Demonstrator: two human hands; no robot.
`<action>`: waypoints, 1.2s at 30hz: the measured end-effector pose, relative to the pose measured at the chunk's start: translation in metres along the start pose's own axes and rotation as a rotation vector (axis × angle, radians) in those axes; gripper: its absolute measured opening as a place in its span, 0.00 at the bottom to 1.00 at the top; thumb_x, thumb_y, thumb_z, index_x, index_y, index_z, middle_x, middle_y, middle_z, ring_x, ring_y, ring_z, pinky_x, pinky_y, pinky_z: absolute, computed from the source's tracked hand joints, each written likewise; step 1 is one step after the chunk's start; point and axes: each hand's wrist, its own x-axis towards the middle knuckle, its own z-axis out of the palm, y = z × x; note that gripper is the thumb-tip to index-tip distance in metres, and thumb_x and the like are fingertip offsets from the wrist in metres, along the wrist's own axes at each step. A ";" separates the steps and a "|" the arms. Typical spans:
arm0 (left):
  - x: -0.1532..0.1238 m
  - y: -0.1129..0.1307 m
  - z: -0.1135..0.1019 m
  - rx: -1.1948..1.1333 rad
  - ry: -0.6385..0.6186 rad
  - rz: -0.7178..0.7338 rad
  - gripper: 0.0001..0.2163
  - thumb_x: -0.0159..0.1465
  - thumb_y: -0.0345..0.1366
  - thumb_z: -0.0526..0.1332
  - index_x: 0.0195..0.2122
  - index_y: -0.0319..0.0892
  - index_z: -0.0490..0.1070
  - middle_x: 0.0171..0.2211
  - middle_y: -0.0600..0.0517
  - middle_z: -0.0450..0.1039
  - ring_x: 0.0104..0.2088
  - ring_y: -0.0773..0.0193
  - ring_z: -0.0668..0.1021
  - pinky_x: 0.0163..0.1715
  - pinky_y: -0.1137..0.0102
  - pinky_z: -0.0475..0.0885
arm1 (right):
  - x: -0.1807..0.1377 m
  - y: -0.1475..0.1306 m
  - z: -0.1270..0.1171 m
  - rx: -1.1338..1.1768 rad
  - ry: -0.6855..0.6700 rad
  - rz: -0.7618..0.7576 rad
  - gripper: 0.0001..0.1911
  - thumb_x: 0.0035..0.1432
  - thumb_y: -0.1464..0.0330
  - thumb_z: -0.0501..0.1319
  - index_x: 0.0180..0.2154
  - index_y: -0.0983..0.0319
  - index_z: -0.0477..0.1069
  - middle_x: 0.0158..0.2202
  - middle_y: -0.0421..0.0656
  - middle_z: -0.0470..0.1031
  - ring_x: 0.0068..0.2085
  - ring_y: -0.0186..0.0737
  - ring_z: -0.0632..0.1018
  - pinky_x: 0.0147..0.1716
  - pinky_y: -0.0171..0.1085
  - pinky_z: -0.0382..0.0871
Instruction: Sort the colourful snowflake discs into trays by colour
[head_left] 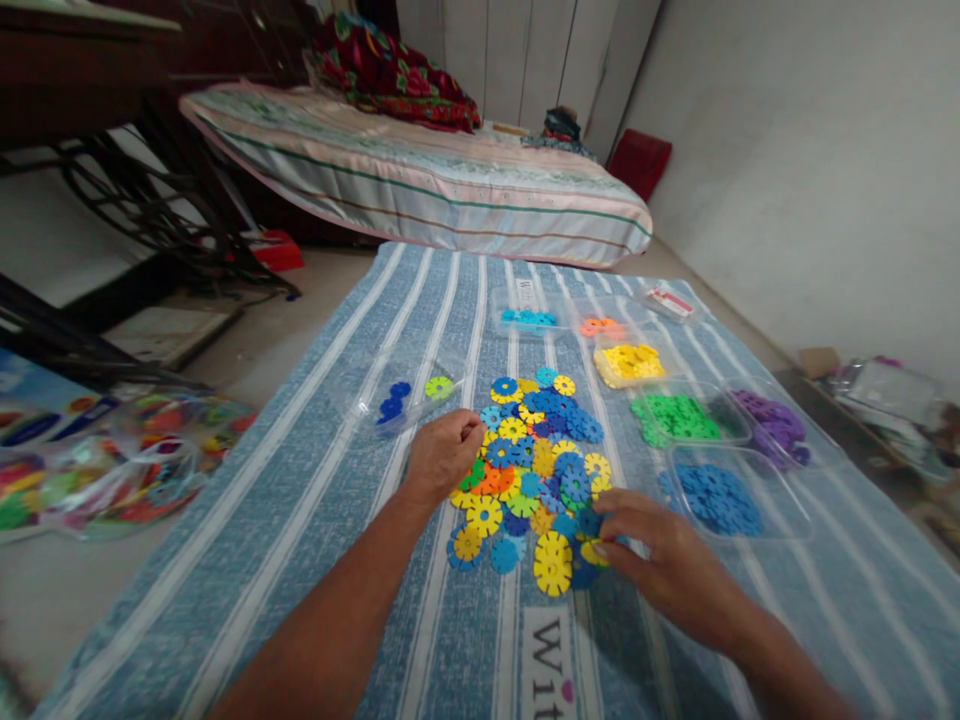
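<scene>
A loose pile of notched plastic discs [541, 460] lies in the middle of the worktop [300, 480], yellow and several blues mostly, with some orange and green, many overlapping. At its left edge the person's left hand [442, 458] is curled, thumb against the fingers; whether anything is pinched there cannot be told. The right hand [664, 552] is at the lower right edge, its thumb and forefinger parted, thumb tip at a yellow disc [592, 553] that lies partly under it; no firm grip shows. Because the discs overlap and their notches could catch, a light pinch at the rim of 1 top disc, lifted straight up, would likely serve better than dragging it sideways. Working from the edges inward with the 2 hands apart should leave the middle undisturbed. Beyond the left hand lie a few dark blue discs [391, 408] and 1 lime-green disc [439, 388]. To the right and beyond, clear tubs [786, 500] hold blue discs [720, 498], green discs [679, 417], purple discs [776, 428], yellow discs [630, 363], orange discs [602, 327] and light blue discs [529, 319]. A striped cloth covers the worktop; a bed [450, 195] stands past its far end.
</scene>
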 end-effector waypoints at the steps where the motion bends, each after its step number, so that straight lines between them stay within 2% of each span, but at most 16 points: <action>1: 0.000 0.000 0.000 0.003 -0.001 0.000 0.11 0.58 0.41 0.53 0.29 0.42 0.73 0.23 0.54 0.73 0.25 0.67 0.73 0.27 0.74 0.62 | 0.008 0.003 -0.007 0.006 0.011 0.007 0.07 0.58 0.68 0.57 0.28 0.59 0.71 0.42 0.43 0.75 0.46 0.41 0.75 0.46 0.41 0.70; 6: 0.000 -0.001 0.000 0.013 0.004 0.006 0.11 0.59 0.40 0.53 0.29 0.42 0.72 0.23 0.54 0.72 0.25 0.68 0.72 0.26 0.75 0.61 | 0.050 0.026 -0.042 -0.091 0.158 0.051 0.09 0.57 0.66 0.56 0.28 0.60 0.72 0.35 0.43 0.76 0.38 0.40 0.76 0.39 0.39 0.69; 9: 0.000 -0.002 0.000 0.011 0.001 0.008 0.11 0.59 0.40 0.53 0.29 0.42 0.72 0.23 0.54 0.72 0.25 0.68 0.72 0.26 0.75 0.61 | 0.064 0.041 -0.060 -0.182 0.258 0.104 0.11 0.55 0.63 0.55 0.27 0.60 0.73 0.33 0.43 0.77 0.36 0.41 0.76 0.38 0.40 0.68; 14: 0.000 0.000 -0.002 0.006 0.002 0.011 0.11 0.59 0.40 0.52 0.29 0.42 0.72 0.24 0.54 0.73 0.25 0.67 0.72 0.26 0.74 0.61 | 0.072 0.065 -0.088 -0.219 0.400 0.347 0.13 0.49 0.59 0.58 0.29 0.60 0.75 0.28 0.43 0.77 0.31 0.42 0.76 0.32 0.39 0.67; 16: 0.000 0.000 -0.002 0.011 0.006 0.013 0.11 0.59 0.40 0.52 0.29 0.42 0.72 0.24 0.54 0.73 0.25 0.67 0.73 0.26 0.74 0.61 | 0.073 0.072 -0.097 -0.220 0.416 0.447 0.14 0.48 0.58 0.59 0.28 0.61 0.76 0.24 0.42 0.76 0.27 0.41 0.75 0.27 0.38 0.66; 19: 0.000 0.000 -0.001 0.019 0.013 0.015 0.11 0.59 0.40 0.52 0.29 0.42 0.72 0.24 0.54 0.73 0.25 0.68 0.73 0.26 0.74 0.61 | 0.071 0.078 -0.104 -0.191 0.428 0.519 0.15 0.46 0.57 0.59 0.25 0.61 0.76 0.21 0.41 0.74 0.24 0.40 0.73 0.23 0.36 0.63; 24: 0.000 -0.001 0.000 0.016 0.012 0.023 0.11 0.59 0.40 0.53 0.29 0.42 0.72 0.24 0.54 0.73 0.25 0.68 0.73 0.26 0.74 0.61 | 0.068 0.076 -0.098 -0.042 0.414 0.519 0.19 0.43 0.52 0.60 0.23 0.63 0.75 0.17 0.39 0.70 0.20 0.36 0.69 0.20 0.34 0.60; 26: 0.000 -0.002 0.000 0.013 0.012 0.022 0.11 0.59 0.40 0.53 0.28 0.42 0.72 0.24 0.54 0.73 0.25 0.68 0.73 0.25 0.74 0.61 | 0.075 0.077 -0.096 0.011 0.374 0.528 0.21 0.42 0.51 0.61 0.23 0.63 0.75 0.15 0.38 0.67 0.18 0.34 0.66 0.17 0.34 0.57; 28: 0.001 -0.002 0.000 0.012 0.015 0.021 0.11 0.59 0.41 0.53 0.28 0.43 0.72 0.23 0.55 0.73 0.25 0.68 0.73 0.25 0.74 0.61 | 0.088 0.082 -0.098 0.008 0.409 0.531 0.20 0.42 0.52 0.61 0.24 0.63 0.76 0.16 0.38 0.67 0.18 0.34 0.65 0.17 0.34 0.57; 32: 0.001 -0.002 0.001 0.009 0.019 0.023 0.11 0.59 0.41 0.52 0.29 0.42 0.72 0.23 0.54 0.73 0.25 0.67 0.73 0.26 0.74 0.62 | 0.117 0.094 -0.104 -0.184 0.711 0.452 0.19 0.48 0.58 0.58 0.34 0.65 0.76 0.26 0.44 0.76 0.28 0.42 0.74 0.29 0.39 0.67; 33: 0.001 -0.003 0.001 0.009 0.017 0.024 0.12 0.59 0.41 0.52 0.29 0.42 0.72 0.23 0.54 0.73 0.25 0.67 0.73 0.26 0.74 0.62 | 0.121 0.093 -0.103 -0.233 0.746 0.423 0.19 0.49 0.59 0.58 0.36 0.65 0.76 0.28 0.45 0.77 0.31 0.43 0.75 0.33 0.40 0.68; 34: 0.001 -0.003 0.002 0.009 0.013 0.026 0.12 0.59 0.41 0.52 0.29 0.42 0.72 0.23 0.54 0.73 0.25 0.67 0.73 0.26 0.74 0.62 | 0.122 0.090 -0.101 -0.266 0.738 0.388 0.18 0.49 0.59 0.58 0.37 0.65 0.76 0.30 0.46 0.77 0.32 0.44 0.76 0.35 0.41 0.68; 36: 0.001 -0.003 0.002 0.010 0.011 0.026 0.12 0.58 0.41 0.53 0.29 0.42 0.72 0.23 0.54 0.73 0.26 0.66 0.73 0.27 0.73 0.63 | 0.116 0.076 -0.092 -0.275 0.628 0.284 0.15 0.52 0.60 0.57 0.35 0.63 0.76 0.30 0.45 0.78 0.33 0.43 0.77 0.36 0.40 0.69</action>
